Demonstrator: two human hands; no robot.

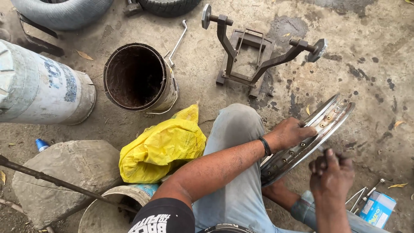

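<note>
Your left hand (290, 133) lies over the chrome wheel rim (317, 131), grip closed on its edge. The rim stands tilted on the concrete floor (366, 64), beside your knee. Your right hand (331, 172) hovers just below the rim, fingers pinched narrow; cannot tell what they hold. Small blue box (377, 208) and loose spokes (360, 196) lie near the right wrist. Yellow bag (161, 146) sits left of your knee; metal stand (254, 56) beyond.
</note>
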